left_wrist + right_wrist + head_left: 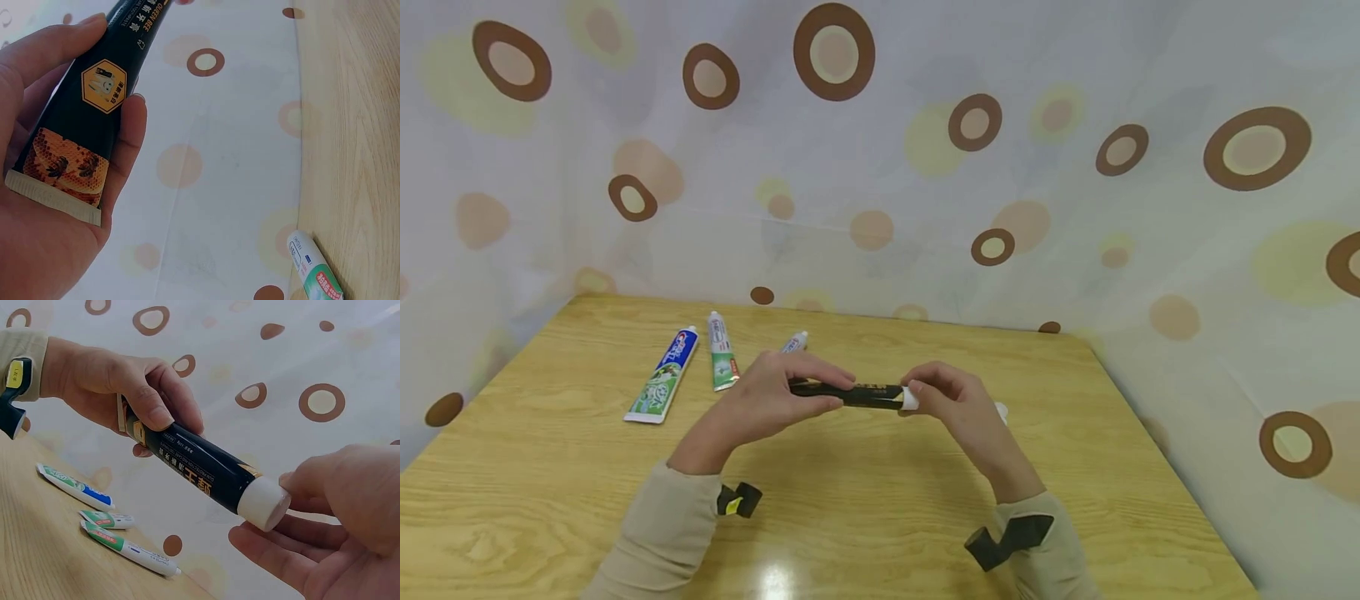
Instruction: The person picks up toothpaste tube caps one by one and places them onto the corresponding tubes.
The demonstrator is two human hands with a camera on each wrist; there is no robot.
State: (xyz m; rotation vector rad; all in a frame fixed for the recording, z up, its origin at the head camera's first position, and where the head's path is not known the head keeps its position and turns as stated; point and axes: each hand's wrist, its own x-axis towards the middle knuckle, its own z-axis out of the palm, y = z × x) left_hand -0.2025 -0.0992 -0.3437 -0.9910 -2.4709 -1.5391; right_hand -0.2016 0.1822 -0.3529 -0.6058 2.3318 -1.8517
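Note:
A black toothpaste tube (872,396) with gold lettering and a honeycomb-and-bee picture is held level above the table. My left hand (767,396) grips it around its flat crimped end, which lies against the palm in the left wrist view. At the other end sits a white cap (265,503). My right hand (958,408) pinches that cap between thumb and fingers. The cap is on the tube, and both hands are off the table.
On the wooden table (850,517), a blue-and-green toothpaste tube (664,375) and a white-and-green tube (722,350) lie at the left. Another white tube (794,342) is partly hidden behind my left hand. A small white object (1002,412) shows behind my right wrist. Patterned cloth (880,167) hangs behind.

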